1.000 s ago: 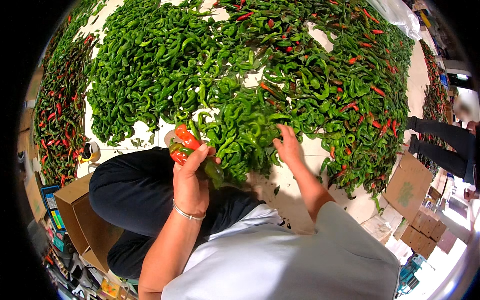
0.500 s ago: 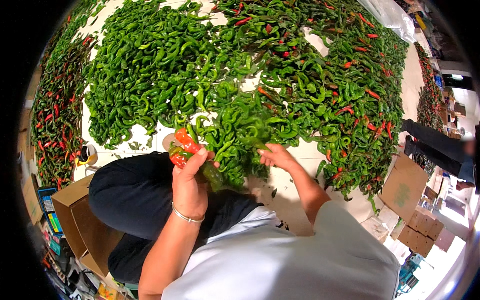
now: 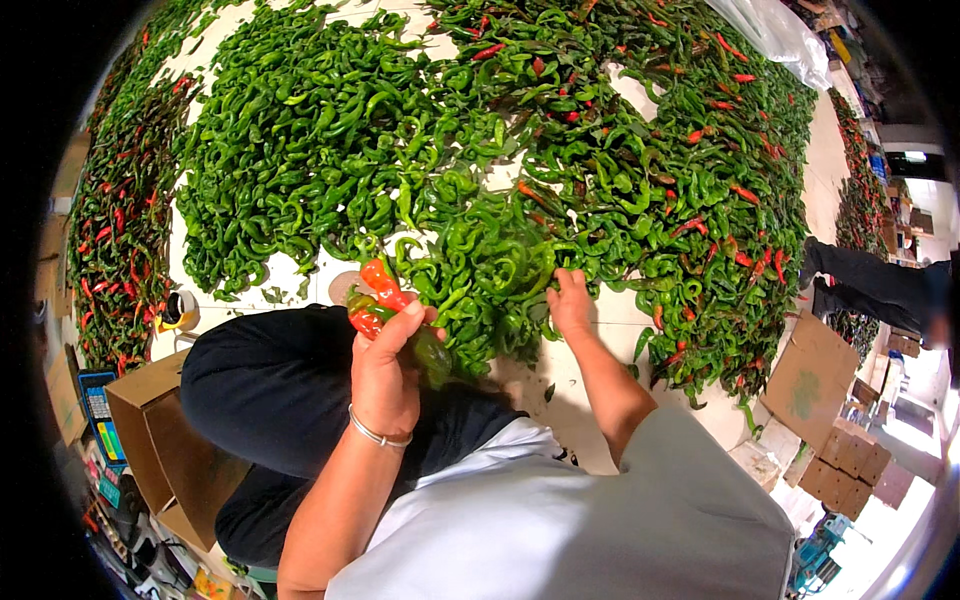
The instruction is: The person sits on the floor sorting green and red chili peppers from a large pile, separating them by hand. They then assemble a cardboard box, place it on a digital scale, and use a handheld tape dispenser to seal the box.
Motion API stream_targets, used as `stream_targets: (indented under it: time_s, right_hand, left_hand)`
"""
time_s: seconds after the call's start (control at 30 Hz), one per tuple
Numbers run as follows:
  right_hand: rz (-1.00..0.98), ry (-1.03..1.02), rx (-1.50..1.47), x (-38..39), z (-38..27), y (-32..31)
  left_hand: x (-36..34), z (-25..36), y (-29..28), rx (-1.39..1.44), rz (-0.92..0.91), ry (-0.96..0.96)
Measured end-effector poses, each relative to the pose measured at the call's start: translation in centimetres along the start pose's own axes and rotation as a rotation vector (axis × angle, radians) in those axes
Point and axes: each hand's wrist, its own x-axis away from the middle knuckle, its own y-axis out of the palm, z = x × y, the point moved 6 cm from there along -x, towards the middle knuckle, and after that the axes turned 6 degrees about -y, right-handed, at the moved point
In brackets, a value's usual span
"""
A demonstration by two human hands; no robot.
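My left hand (image 3: 388, 370) holds a bunch of glossy red peppers (image 3: 383, 283) and dark green ones upright above my dark-clothed knee, its thumb across them. My right hand (image 3: 570, 305) reaches to the edge of the heap of loose green peppers (image 3: 480, 290) right of my left hand, its fingers apart at the peppers, with nothing visibly held. A broad bed of green peppers (image 3: 310, 140) lies beyond, and darker peppers mixed with red (image 3: 700, 200) spread to the right.
A strip of red-green peppers (image 3: 125, 240) lies far left. An open cardboard box (image 3: 150, 440), a device with a keypad (image 3: 100, 420) and a yellow-white object (image 3: 178, 310) are left. A flat cardboard sheet (image 3: 810, 380), plastic sheeting (image 3: 770, 40) and a person's dark-clothed legs (image 3: 870, 285) are right.
My right hand moved left toward a green pepper half a second ago and is now back right, higher, fingers apart. My left hand keeps its bunch, shifted slightly right and down.
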Motion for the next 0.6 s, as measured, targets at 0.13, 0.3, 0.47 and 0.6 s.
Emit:
stream_targets:
  time_s: [0.13, 0.3, 0.47, 0.6]
  right_hand:
    - [-0.094, 0.074, -0.215, -0.7, 1.3, -0.5]
    - [-0.036, -0.083, 0.102, -0.2, -1.1, 0.3]
    - [-0.184, -0.046, 0.212, -1.4, -1.3, 0.6]
    - [-0.291, -0.063, -0.07, -0.9, -0.1, -0.3]
  left_hand:
    - [-0.1, -0.4, -0.2, 0.034, -0.044, -0.035]
    - [-0.4, -0.6, 0.4, 0.006, -0.074, -0.037]
    - [-0.2, -0.6, 0.3, -0.004, -0.076, -0.03]
    - [-0.4, -0.8, 0.4, -0.001, -0.086, -0.048]
